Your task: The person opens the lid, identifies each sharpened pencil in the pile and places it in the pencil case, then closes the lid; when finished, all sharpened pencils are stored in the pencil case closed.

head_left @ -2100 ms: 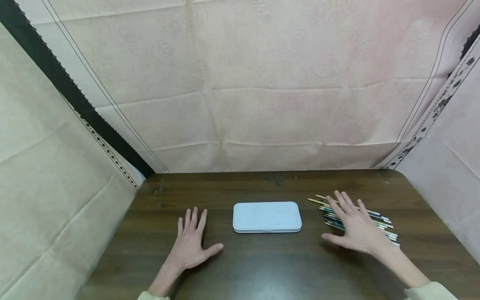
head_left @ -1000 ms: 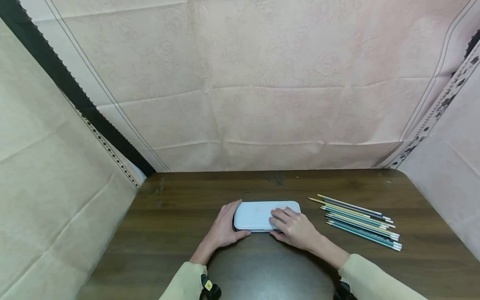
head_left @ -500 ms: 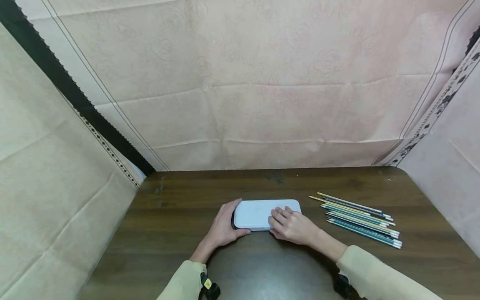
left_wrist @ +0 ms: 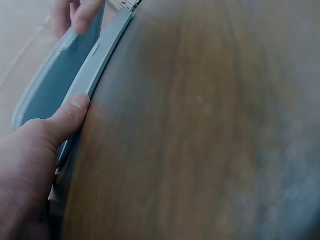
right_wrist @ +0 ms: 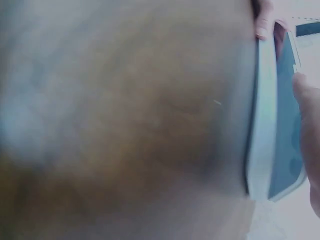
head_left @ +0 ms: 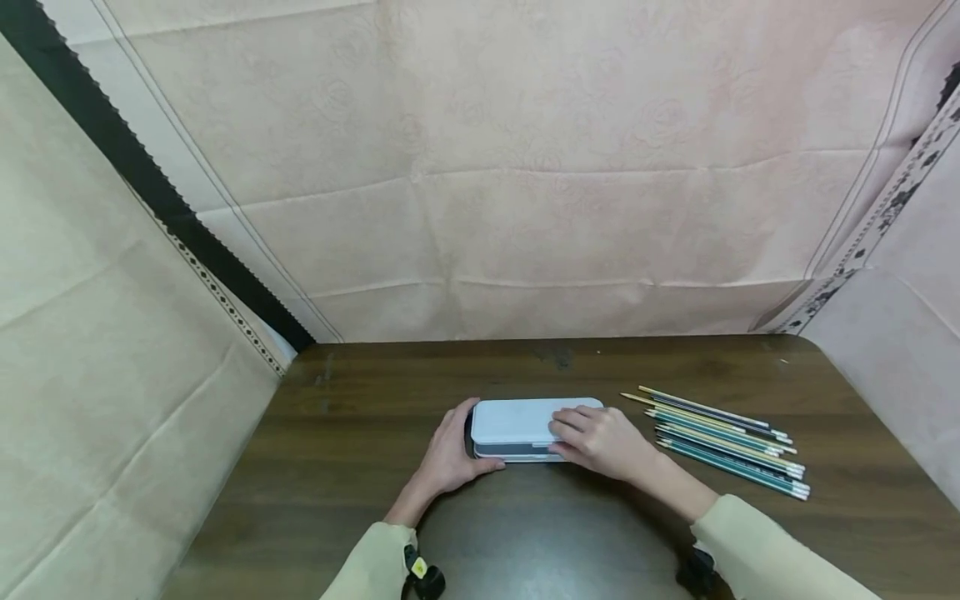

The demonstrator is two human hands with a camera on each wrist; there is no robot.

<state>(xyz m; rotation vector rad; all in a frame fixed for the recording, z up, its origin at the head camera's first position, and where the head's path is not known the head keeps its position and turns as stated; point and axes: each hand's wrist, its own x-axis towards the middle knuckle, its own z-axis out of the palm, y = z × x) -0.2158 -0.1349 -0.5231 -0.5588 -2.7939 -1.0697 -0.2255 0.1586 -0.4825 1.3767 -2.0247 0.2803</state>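
Note:
A pale blue, flat pencil case (head_left: 506,423) lies on the table with its lid tilted up along the near edge, leaving a dark gap at the front. My left hand (head_left: 447,458) grips the case's left end, thumb on the front wall (left_wrist: 95,62) and fingers round the far side. At the right part of the lid, my right hand (head_left: 600,442) pinches the front edge between thumb and fingers. The right wrist view shows the right thumb (right_wrist: 301,92) at the raised lid's edge. I cannot see what is inside the case.
To the right of the case, several pencils (head_left: 723,442) in green, yellow and dark blue lie side by side on the brown wooden table (head_left: 375,383). Pale cloth (head_left: 570,208) hangs behind the table and along both sides.
Both hands have come from resting apart, the right one over the pencils, to the case. Since half a second ago, the right hand has raised the lid's near edge.

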